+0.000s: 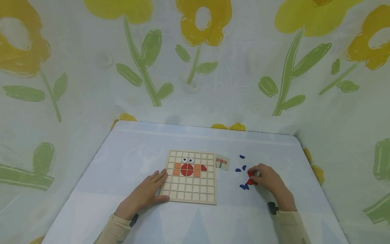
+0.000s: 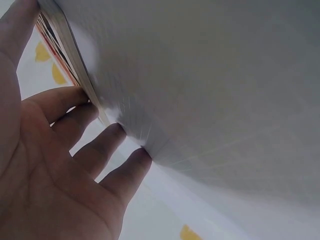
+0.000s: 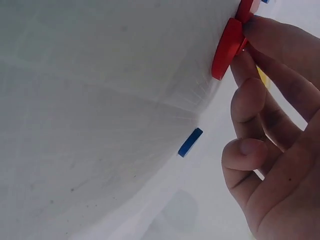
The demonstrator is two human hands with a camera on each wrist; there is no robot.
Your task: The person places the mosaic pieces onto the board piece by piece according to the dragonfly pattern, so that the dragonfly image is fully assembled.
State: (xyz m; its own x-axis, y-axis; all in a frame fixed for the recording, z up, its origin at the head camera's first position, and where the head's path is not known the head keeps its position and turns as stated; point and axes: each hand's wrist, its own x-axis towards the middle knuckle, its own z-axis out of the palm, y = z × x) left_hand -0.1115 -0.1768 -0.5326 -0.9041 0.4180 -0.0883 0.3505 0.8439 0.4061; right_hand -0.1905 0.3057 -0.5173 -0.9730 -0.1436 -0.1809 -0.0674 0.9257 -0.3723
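Observation:
In the head view a wooden grid board point(image 1: 189, 188) lies on the table with a pattern of red quarter circles point(image 1: 187, 170), orange squares point(image 1: 196, 170) and two eye pieces point(image 1: 188, 160) in its cells. My left hand point(image 1: 147, 191) rests along the board's left edge, fingers straight, thumb on the lower corner; the left wrist view has the fingertips against its side. To the right, my right hand point(image 1: 268, 178) pinches a red piece among the red pieces point(image 1: 250, 182). The right wrist view has thumb and fingers at a thick red piece point(image 3: 228, 49), the other fingers curled.
A small pattern card point(image 1: 222, 162) lies against the board's right side. Several blue half-round pieces point(image 1: 242, 156) are scattered on the table point(image 1: 146, 142) near my right hand. Flower-printed cloth point(image 1: 231, 78) hangs behind and at both sides.

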